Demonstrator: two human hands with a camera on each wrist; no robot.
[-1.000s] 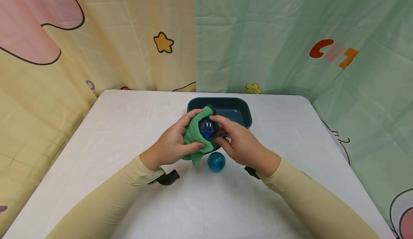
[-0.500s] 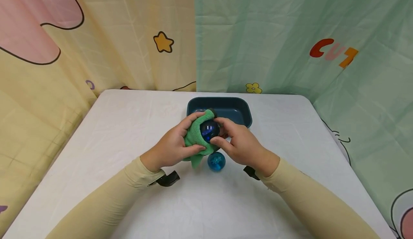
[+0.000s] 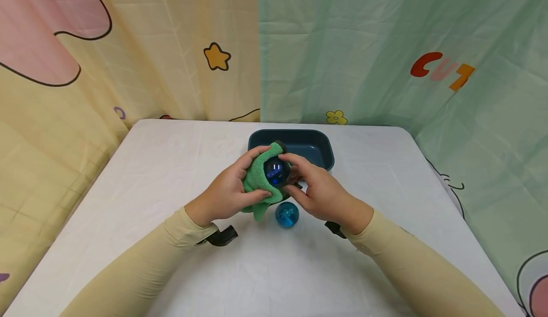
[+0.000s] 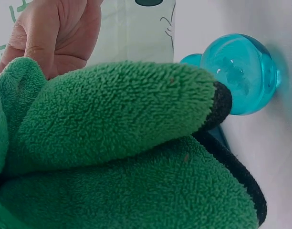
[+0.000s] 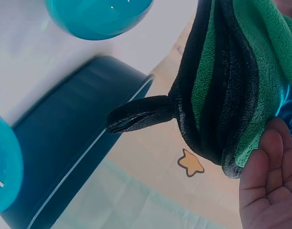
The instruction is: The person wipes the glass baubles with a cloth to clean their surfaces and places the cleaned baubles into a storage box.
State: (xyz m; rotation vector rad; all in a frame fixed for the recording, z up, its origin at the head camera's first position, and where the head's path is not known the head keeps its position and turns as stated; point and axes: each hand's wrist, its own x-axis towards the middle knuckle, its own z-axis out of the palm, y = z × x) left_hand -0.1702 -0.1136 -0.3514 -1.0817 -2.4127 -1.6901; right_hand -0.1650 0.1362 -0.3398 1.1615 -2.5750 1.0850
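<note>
In the head view my left hand holds a green towel with a dark edge, wrapped round the left side of a shiny dark blue ball. My right hand grips that ball from the right, its fingers and thumb curled at the ball's edge. Folds of the towel fill much of the left wrist view. A black loop hangs from the towel in the right wrist view, where the blue ball shows only at the right edge. A clear light blue ball lies on the table just below the hands.
A dark blue rectangular tub stands behind the hands on the white-covered table. Two turquoise balls show in the right wrist view, one at the top and one at the left. Patterned curtains surround the table.
Both hands dipped slightly with the ball and towel, then rose again. The right thumb came over the ball's front and has drawn back to its lower edge. Tub and loose ball stayed put.
</note>
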